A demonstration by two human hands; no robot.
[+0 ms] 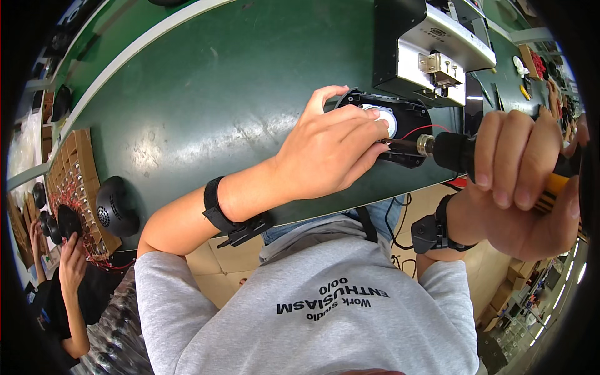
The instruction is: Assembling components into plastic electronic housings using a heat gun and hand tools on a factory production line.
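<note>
A black plastic housing lies by the table's near edge, a round white-and-silver part, seemingly a speaker, inside it and a red wire trailing out. Over its left side rests my left hand, one finger on the round part and another at the housing's far rim. Thumb and forefinger come together at the bit's tip; whether a screw sits there is hidden. My right hand is wrapped round a black and yellow electric screwdriver, held nearly level. Its bit points left into the housing.
A metal-and-black machine stands just beyond the housing. On the left are a black speaker shell and a cardboard divider box with red-wired parts. A co-worker's hand holds a black part at far left. Tools lie far right.
</note>
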